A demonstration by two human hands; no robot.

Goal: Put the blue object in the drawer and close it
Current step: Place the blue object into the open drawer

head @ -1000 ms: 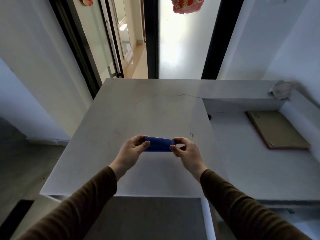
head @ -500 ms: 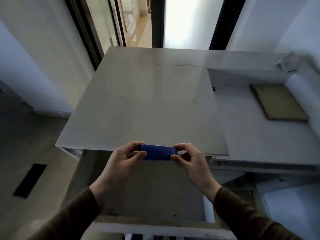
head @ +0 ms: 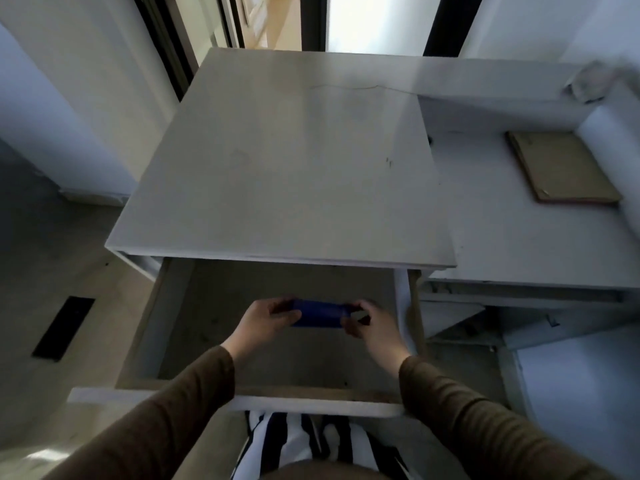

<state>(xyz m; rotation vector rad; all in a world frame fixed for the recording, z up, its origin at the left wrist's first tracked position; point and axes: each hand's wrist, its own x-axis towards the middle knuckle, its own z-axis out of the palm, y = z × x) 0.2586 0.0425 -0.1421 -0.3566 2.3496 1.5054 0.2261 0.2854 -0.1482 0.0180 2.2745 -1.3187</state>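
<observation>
We hold the blue object (head: 320,314) by its ends over the open drawer (head: 214,306), our left hand (head: 268,320) pinching the left end, our right hand (head: 370,323) the right, fingers curled around it. The desk (head: 284,174) lies beyond; a tan book (head: 561,168) rests far right.

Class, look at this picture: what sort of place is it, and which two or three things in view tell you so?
Probably a room in a home, sparsely furnished. A white desk with an open drawer stands before a glass sliding door onto a bright passage, and a worn book lies on the lower surface beside it.
</observation>
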